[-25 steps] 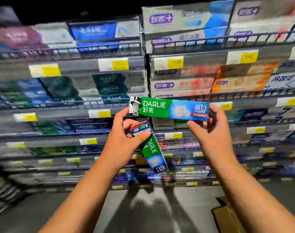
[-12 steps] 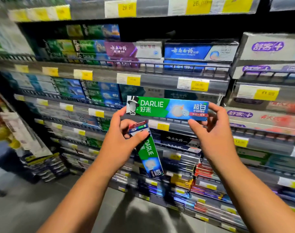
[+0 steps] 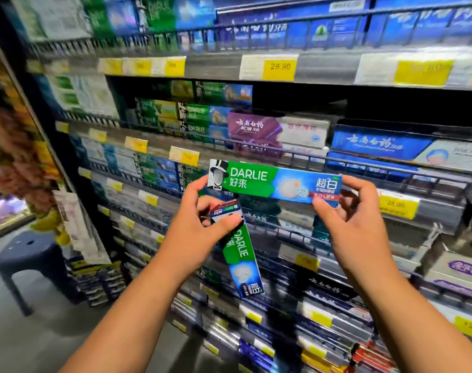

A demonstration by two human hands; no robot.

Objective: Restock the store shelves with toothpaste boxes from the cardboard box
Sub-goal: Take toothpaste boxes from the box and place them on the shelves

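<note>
Shelving unit: tiered wire-fronted shelves fill the view from 9 to 3 o'clock, stocked with toothpaste cartons; yellow price tags along each rail, one reading 29.90. Much of it is motion-blurred.

Floor, 7 o'clock: dark plastic stool standing apart from the shelf end.

Shelf row at 12 o'clock of the hands: green DARLIE cartons stacked at left, a purple-and-white carton beside them, blue cartons further toward 3 o'clock.

Upper toothpaste box: green-and-blue DARLIE carton, held level in front of the shelf rail, printed face toward the camera. Not on any shelf; whether it touches the rail behind cannot be told.

Lower toothpaste box: same design, hanging steeply, its top end at the left hand, its free end pointing to 5 o'clock.

Left hand: fingers curled, thumb pressed against the lower box's top end, pinching it; fingertips also reach up to the upper box's left end.

Right hand: thumb under and fingers over the upper box's right end, pinching it.

Both forearms bare, entering from 6 o'clock.
</note>
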